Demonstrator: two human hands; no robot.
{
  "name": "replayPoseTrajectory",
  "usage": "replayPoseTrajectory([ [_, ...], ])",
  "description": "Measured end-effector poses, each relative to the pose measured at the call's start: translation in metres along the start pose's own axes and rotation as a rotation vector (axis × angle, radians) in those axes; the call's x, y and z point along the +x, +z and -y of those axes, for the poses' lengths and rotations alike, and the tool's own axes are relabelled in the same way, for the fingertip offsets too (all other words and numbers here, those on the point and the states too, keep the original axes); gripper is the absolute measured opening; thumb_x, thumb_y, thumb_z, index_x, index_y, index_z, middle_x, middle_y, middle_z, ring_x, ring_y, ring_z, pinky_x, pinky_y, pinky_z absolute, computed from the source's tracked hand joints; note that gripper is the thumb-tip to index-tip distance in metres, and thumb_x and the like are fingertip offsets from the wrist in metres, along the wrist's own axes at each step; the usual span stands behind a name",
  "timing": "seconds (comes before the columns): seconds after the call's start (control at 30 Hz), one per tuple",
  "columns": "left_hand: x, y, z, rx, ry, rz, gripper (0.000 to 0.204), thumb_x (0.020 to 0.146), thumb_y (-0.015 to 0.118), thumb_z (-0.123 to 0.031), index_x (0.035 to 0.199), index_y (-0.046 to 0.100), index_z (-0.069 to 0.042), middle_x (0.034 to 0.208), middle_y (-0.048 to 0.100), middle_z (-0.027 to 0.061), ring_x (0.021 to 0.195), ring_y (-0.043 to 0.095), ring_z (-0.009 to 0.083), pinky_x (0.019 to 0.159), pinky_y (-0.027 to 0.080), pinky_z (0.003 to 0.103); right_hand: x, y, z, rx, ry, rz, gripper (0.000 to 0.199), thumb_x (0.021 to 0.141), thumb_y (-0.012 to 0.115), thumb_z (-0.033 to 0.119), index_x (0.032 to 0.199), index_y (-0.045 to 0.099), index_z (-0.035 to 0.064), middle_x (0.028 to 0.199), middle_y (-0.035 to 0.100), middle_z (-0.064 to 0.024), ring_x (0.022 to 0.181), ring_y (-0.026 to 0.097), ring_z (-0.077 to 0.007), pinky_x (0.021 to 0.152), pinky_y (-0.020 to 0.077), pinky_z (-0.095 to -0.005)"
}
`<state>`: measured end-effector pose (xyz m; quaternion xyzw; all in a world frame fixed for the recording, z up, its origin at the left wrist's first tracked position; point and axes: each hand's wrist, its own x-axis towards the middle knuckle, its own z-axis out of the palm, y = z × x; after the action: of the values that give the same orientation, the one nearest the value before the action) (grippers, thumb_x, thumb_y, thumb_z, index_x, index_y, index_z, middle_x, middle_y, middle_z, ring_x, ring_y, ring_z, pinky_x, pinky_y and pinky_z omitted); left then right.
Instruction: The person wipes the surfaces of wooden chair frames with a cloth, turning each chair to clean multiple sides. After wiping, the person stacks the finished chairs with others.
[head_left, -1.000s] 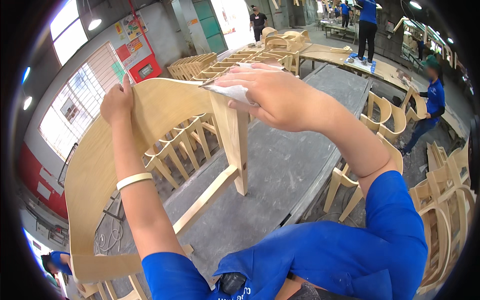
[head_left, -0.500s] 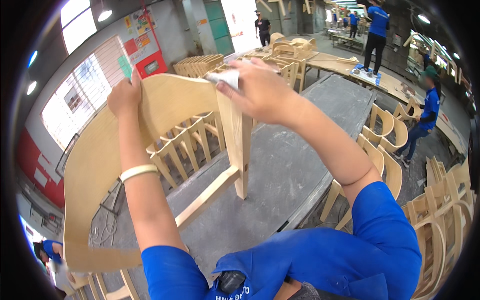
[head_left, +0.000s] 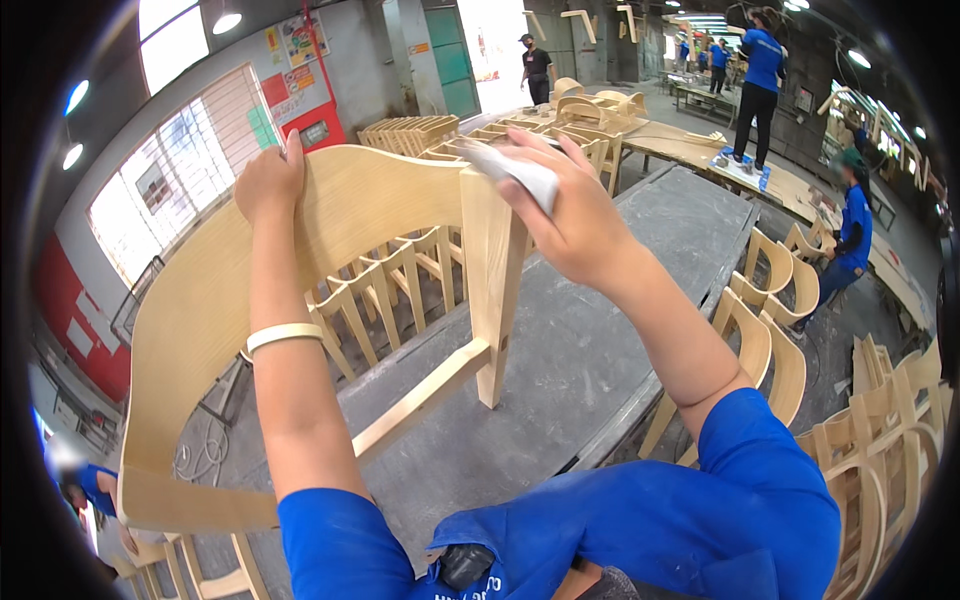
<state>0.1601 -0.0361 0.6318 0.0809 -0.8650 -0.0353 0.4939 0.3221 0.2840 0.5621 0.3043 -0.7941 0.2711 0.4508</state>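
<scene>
Sanding step in hand. Left hand [head_left: 265, 180] fingers curled over chair frame [head_left: 330, 215] top edge; right hand [head_left: 575, 215] fingers pressed flat on sandpaper sheet [head_left: 510, 168] at leg top. Judged next: steady pressure along joint.

1. The right hand [head_left: 575, 225] covers most of the white pad [head_left: 515, 172] it presses on the chair frame [head_left: 330, 230], so you can't really tell if that's cloth or sandpaper.
2. The left hand [head_left: 268, 180] wraps over the frame's curved top edge, so its fingertips are out of sight behind the wood.
3. The lower end of the frame runs behind the left forearm and blue sleeve [head_left: 340, 540] and gets lost near the picture's dark rim.
4. The near edge of the grey tabletop [head_left: 560, 350] is hidden by the person's own shirt.
5. The wall posters [head_left: 290, 45] are way too small to read.
6. The co-worker at lower left [head_left: 85, 480] is blurred and cut off.
</scene>
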Motion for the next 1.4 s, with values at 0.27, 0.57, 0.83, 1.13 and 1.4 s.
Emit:
replayPoseTrajectory([
  [0.27, -0.001, 0.009, 0.003, 0.005, 0.032, -0.045, 0.057, 0.093, 0.039, -0.054, 0.079, 0.072, -0.010, 0.079, 0.070, 0.0148, 0.078, 0.067, 0.0332, 0.073, 0.050, 0.044, 0.005, 0.007, 0.000, -0.125, -0.136, -0.089, 0.041, 0.097, 0.048, 0.037, 0.125, 0.059, 0.0093, 0.125, 0.060, -0.0111, 0.131, 0.041, -0.0389, 0.109, 0.0214, -0.0558],
  [0.57, 0.003, 0.016, 0.003, -0.009, 0.019, -0.054, 0.055, 0.093, 0.041, -0.053, 0.076, 0.071, -0.010, 0.077, 0.070, 0.0139, 0.076, 0.067, 0.0320, 0.071, 0.049, 0.044, -0.012, 0.012, -0.008, -0.071, -0.046, -0.133, 0.045, 0.099, 0.041, 0.039, 0.135, 0.053, 0.0154, 0.140, 0.051, -0.0039, 0.139, 0.028, -0.0414, 0.110, 0.0122, -0.0605],
  [0.83, 0.002, 0.014, -0.003, 0.002, 0.028, -0.097, 0.054, 0.093, 0.042, -0.052, 0.072, 0.070, -0.011, 0.073, 0.069, 0.0124, 0.071, 0.067, 0.0308, 0.069, 0.049, 0.042, -0.021, 0.039, -0.020, 0.018, -0.066, -0.276, 0.046, 0.098, 0.045, 0.036, 0.139, 0.049, 0.0149, 0.145, 0.045, -0.0034, 0.141, 0.019, -0.0443, 0.109, 0.0070, -0.0653],
  [1.13, -0.002, 0.010, -0.004, 0.017, 0.075, -0.157, 0.052, 0.092, 0.044, -0.052, 0.071, 0.070, -0.012, 0.069, 0.068, 0.0126, 0.067, 0.066, 0.0325, 0.070, 0.048, 0.044, -0.014, 0.046, -0.013, -0.047, -0.073, -0.316, 0.052, 0.099, 0.037, 0.045, 0.140, 0.048, 0.0139, 0.149, 0.040, -0.0052, 0.141, 0.017, -0.0477, 0.109, 0.0030, -0.0639],
  [1.4, -0.005, 0.005, -0.008, -0.030, 0.078, -0.167, 0.053, 0.093, 0.043, -0.051, 0.070, 0.070, -0.011, 0.068, 0.068, 0.0129, 0.067, 0.065, 0.0327, 0.071, 0.048, 0.044, -0.018, 0.049, -0.017, -0.060, -0.111, -0.361, 0.053, 0.098, 0.042, 0.039, 0.143, 0.044, 0.0110, 0.151, 0.036, -0.0089, 0.141, 0.013, -0.0482, 0.110, 0.0094, -0.0576],
])
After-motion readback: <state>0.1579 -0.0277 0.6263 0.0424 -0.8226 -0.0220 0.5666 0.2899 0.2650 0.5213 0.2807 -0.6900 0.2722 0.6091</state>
